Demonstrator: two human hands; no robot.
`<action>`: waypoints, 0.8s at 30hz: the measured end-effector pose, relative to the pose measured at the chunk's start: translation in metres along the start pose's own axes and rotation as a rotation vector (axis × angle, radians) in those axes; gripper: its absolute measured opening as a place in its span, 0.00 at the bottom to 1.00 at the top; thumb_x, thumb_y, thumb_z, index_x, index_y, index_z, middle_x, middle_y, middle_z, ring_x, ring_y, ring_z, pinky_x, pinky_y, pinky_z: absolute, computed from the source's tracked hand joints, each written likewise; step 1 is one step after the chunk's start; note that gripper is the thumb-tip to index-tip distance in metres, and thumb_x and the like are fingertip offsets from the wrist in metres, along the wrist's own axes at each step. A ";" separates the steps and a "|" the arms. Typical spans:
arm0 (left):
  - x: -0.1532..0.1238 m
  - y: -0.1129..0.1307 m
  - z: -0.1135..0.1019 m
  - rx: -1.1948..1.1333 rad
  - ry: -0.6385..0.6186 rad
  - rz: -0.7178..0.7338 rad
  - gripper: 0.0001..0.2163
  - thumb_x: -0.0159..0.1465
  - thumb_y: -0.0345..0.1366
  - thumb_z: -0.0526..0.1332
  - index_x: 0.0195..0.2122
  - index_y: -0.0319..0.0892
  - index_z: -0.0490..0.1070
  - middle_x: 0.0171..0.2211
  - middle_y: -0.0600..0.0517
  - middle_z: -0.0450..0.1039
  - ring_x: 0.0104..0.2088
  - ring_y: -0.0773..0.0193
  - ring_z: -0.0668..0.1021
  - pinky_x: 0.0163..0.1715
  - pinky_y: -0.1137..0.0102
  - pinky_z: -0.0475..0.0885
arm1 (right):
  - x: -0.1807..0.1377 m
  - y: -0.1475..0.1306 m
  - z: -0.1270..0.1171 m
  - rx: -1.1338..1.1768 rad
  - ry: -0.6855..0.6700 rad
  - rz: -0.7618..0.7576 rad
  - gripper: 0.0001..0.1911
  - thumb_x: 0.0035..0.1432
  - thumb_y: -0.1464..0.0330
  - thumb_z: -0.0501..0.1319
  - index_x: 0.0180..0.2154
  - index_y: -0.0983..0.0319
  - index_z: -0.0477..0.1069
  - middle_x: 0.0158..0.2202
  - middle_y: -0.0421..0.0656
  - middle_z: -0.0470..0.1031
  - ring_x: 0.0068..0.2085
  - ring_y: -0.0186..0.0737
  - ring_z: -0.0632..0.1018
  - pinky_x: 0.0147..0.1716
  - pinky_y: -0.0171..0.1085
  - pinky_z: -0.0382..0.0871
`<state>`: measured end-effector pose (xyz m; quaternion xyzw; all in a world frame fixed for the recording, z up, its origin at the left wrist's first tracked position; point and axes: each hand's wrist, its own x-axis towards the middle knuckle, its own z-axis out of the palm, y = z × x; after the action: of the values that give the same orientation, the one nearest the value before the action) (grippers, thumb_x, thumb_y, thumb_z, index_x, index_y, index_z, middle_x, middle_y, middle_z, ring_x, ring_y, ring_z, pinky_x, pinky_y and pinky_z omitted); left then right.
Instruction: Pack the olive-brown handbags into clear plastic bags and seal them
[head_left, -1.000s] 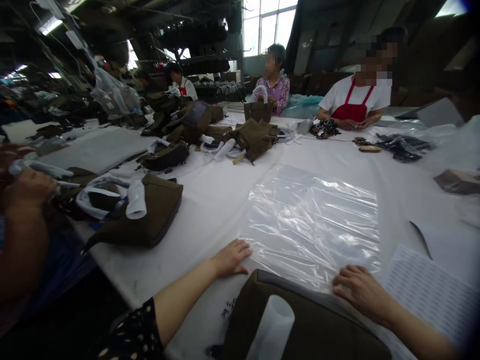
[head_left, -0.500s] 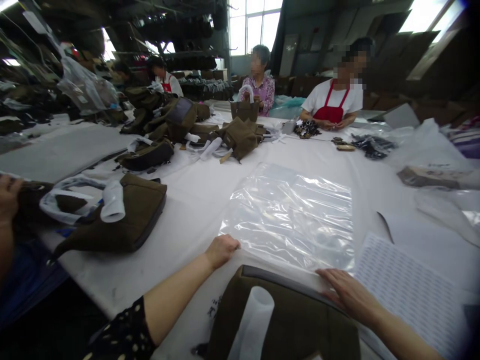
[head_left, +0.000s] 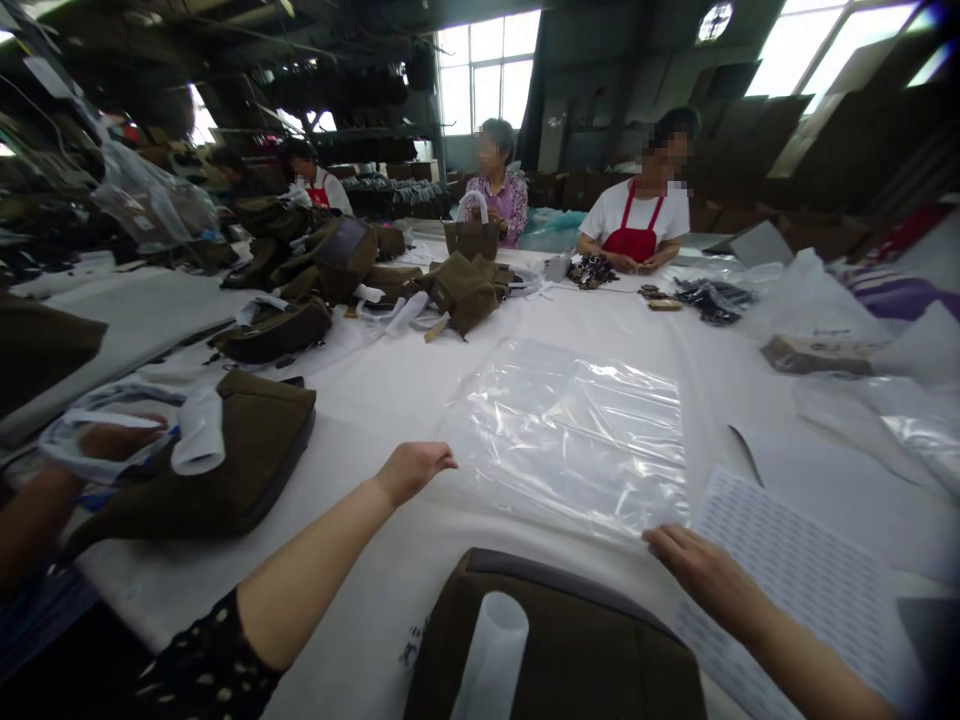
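A clear plastic bag lies spread on the white table in front of me, shiny and wrinkled. My left hand is closed in a pinch at its near left corner. At the near right corner, my right hand has its fingers bent and pressed together on the plastic edge; the thumb is mostly hidden. Closest to me lies a dark olive handbag, partly cut off by the lower border, with a roll of white wrapping around its handle.
On the left, a co-worker's hand reaches through the wrapped handle of another olive bag. More bags pile up farther back. Printed sheets lie at right. Two people are across the table, with small dark parts before one.
My left hand has moved left and slightly up along the plastic bag. The right fingers have closed at its corner. The co-worker's hand has moved into the neighbouring bag's handle.
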<state>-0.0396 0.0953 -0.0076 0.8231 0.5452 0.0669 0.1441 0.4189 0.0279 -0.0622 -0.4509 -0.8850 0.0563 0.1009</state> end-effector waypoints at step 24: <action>0.015 0.123 -0.026 -0.283 0.008 0.226 0.36 0.48 0.46 0.68 0.57 0.44 0.56 0.50 0.47 0.68 0.48 0.56 0.72 0.48 0.65 0.67 | 0.095 -0.091 -0.022 0.284 0.112 0.171 0.18 0.58 0.54 0.54 0.26 0.61 0.66 0.22 0.40 0.68 0.28 0.41 0.73 0.32 0.40 0.66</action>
<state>0.0670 0.0691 0.0548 0.8503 0.4351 0.1619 0.2478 0.2984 0.0517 -0.0110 -0.5085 -0.8195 0.1638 0.2075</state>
